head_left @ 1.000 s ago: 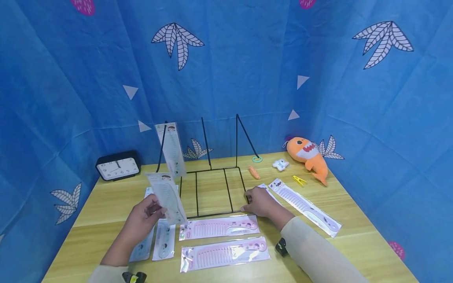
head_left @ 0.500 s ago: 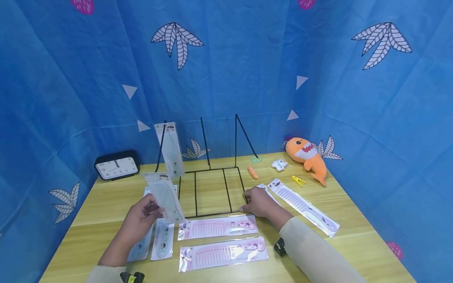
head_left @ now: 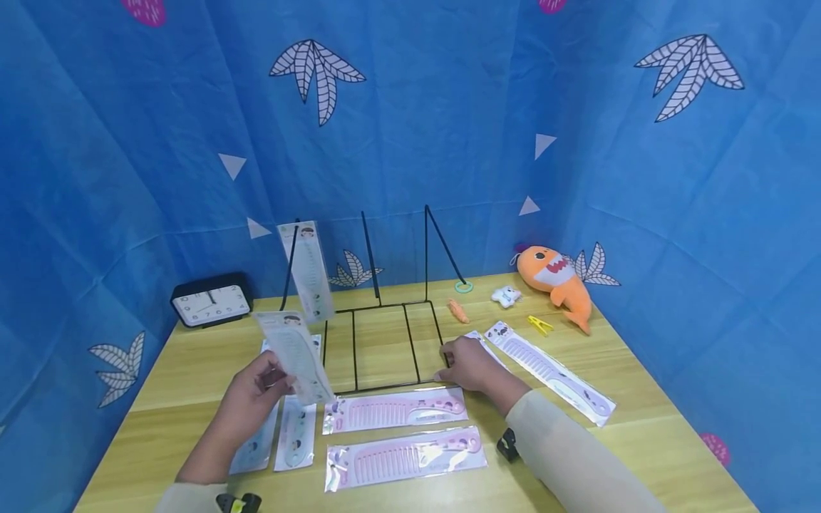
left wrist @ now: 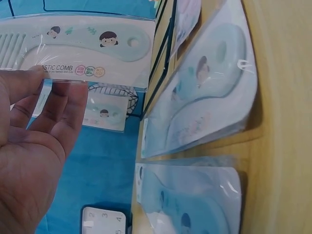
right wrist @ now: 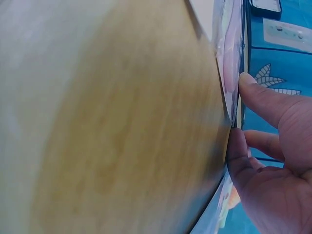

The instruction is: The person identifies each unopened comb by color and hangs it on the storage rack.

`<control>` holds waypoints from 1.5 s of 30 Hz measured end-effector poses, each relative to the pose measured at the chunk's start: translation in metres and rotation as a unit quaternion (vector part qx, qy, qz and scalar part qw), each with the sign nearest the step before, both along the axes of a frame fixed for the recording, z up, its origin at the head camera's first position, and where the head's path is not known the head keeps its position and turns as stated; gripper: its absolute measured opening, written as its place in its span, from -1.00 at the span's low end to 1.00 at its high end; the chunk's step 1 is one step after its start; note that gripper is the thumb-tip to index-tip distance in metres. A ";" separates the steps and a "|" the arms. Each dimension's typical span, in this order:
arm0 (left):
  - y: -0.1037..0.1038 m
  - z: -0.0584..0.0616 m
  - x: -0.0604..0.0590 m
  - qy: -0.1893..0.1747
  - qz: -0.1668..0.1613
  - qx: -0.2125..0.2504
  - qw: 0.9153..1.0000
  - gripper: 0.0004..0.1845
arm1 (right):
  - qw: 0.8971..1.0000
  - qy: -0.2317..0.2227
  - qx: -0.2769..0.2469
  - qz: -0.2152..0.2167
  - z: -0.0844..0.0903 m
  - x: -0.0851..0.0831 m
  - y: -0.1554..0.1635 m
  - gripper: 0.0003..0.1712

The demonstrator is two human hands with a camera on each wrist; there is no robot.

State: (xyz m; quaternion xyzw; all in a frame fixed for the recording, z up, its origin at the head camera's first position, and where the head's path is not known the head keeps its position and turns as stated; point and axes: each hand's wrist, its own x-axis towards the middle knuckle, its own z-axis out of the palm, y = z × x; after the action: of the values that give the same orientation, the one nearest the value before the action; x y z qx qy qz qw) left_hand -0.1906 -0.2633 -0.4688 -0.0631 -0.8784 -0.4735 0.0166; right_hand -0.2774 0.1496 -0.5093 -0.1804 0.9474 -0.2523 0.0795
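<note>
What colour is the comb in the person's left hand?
Pale mint green comb, printed with small cartoon heads; clearest in the left wrist view.

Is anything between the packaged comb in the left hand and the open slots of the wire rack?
Nothing visible blocks it. The left hand holds the packaged comb just left of the wire rack, whose middle and right slots are bare; another comb package leans in the leftmost slot.

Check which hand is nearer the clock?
Left. The left hand is in front of the clock on that side of the table, holding a packaged comb. The right hand is across the wire rack, at its far corner.
</note>
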 end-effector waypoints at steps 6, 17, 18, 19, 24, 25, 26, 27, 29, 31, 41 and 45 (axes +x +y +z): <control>0.002 0.003 -0.001 0.008 -0.008 -0.005 1.000 -0.68 | 1.000 0.005 -0.009 0.006 0.000 -0.001 0.001 -0.44; 0.001 0.002 -0.012 0.002 0.001 -0.013 1.000 -0.70 | 1.000 0.000 -0.010 0.004 -0.001 -0.002 0.001 -0.48; 0.001 0.002 -0.014 0.002 0.003 -0.016 1.000 -0.70 | 1.000 -0.001 -0.010 0.003 -0.001 -0.002 0.001 -0.48; 0.001 0.002 -0.017 0.000 0.005 -0.014 1.000 -0.70 | 1.000 -0.002 -0.010 0.002 -0.001 -0.002 0.000 -0.51; 0.001 0.003 -0.030 -0.009 0.019 0.005 1.000 -0.72 | 1.000 -0.005 -0.008 -0.002 -0.001 -0.001 0.000 -0.60; 0.001 0.003 -0.033 -0.010 0.022 0.011 1.000 -0.73 | 1.000 -0.004 -0.007 -0.001 -0.001 -0.001 -0.001 -0.59; 0.001 0.003 -0.036 -0.009 0.027 0.013 1.000 -0.74 | 1.000 -0.004 -0.006 -0.001 -0.001 -0.001 -0.001 -0.57; 0.002 0.003 -0.040 -0.007 0.031 0.016 0.999 -0.75 | 1.000 -0.004 -0.006 -0.001 0.000 -0.001 -0.001 -0.56; 0.004 0.004 -0.047 -0.007 0.042 0.020 0.999 -0.76 | 1.000 -0.004 -0.003 0.000 0.000 -0.001 -0.001 -0.53; 0.007 0.006 -0.054 -0.009 0.054 0.024 0.998 -0.76 | 1.000 -0.004 -0.006 -0.001 0.000 -0.001 -0.001 -0.59; 0.012 0.014 -0.092 -0.005 0.072 0.048 0.996 -0.76 | 1.000 -0.003 -0.006 -0.003 -0.002 0.001 -0.001 -0.53; 0.010 0.013 -0.103 -0.009 0.084 0.059 0.995 -0.78 | 1.000 0.003 -0.004 -0.002 -0.001 0.001 0.000 -0.51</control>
State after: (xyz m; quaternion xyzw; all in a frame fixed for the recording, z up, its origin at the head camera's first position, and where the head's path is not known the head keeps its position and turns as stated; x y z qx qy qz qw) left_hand -0.2939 -0.2533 -0.4561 0.0162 -0.8512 -0.5220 0.0518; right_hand -0.2766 0.1492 -0.5107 -0.1797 0.9470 -0.2554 0.0754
